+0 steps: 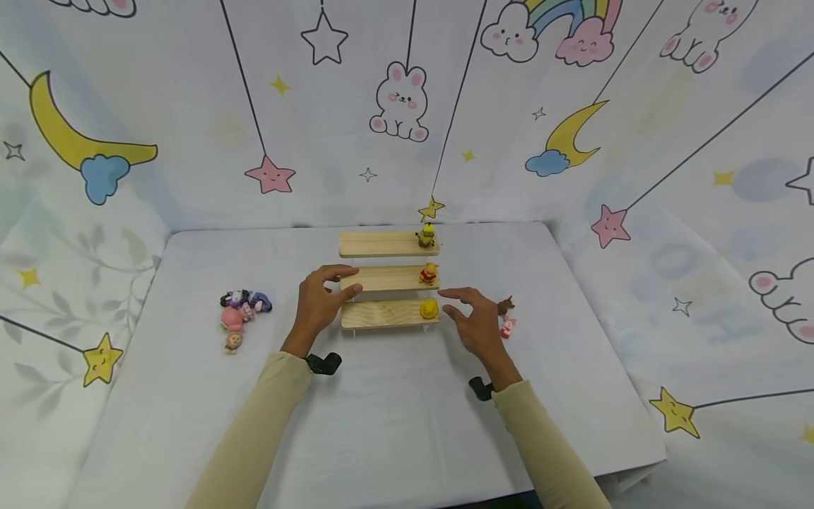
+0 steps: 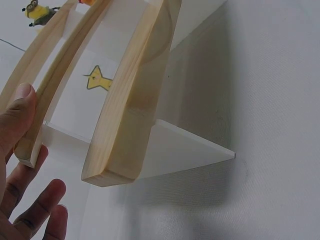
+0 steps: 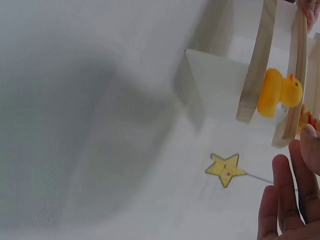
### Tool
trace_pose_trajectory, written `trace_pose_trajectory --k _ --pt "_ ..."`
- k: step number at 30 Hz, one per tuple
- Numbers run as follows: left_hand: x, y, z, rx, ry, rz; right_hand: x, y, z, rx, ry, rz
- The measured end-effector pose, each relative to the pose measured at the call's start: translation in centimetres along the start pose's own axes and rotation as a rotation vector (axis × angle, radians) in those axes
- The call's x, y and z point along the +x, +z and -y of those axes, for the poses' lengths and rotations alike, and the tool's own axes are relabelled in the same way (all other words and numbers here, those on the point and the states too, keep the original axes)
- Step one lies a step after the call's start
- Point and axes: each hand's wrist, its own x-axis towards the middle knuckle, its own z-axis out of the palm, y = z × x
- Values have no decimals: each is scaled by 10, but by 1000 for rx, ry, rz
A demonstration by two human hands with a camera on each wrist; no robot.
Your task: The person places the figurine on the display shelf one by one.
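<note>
Head view shows my stepped wooden shelf (image 1: pixel 388 279) at mid-frame with three figures at its right ends: minion (image 1: pixel 426 235), bear (image 1: pixel 429 273), duck (image 1: pixel 429 309). My left hand (image 1: pixel 321 300) pinches the middle step's left end; my right hand (image 1: pixel 473 318) hovers spread beside the duck. More toys (image 1: pixel 242 314) wait at left on the worktop (image 1: pixel 191 396), so I judge it under halfway.

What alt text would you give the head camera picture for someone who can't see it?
Two hands reach to a three-step wooden shelf on a white table: the left hand holds the middle step's left end, and the open right hand hovers by the duck on the lowest step. A bear and a minion stand on the steps above; more toys lie at left.
</note>
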Motion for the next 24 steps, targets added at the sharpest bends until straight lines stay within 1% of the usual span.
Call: trace_pose_trajectory --k 4,10,13,18,20,24 --pt "0 -1 -2 -6 4 2 1 -8 -8 -16 2 -39" --pt "-1 -1 -3 -21 3 7 2 -24 -19 -38 35 -96" --pt "-1 -1 -2 -20 -1 10 3 -34 -25 -27 44 -125" --pt "-1 -1 -3 -16 2 12 7 -50 -40 0 113 -171" --pt "-1 -2 -3 -15 3 13 8 -55 -46 -1 145 -193" --pt "-1 -1 -2 -16 4 14 8 -63 -59 -24 171 -219"
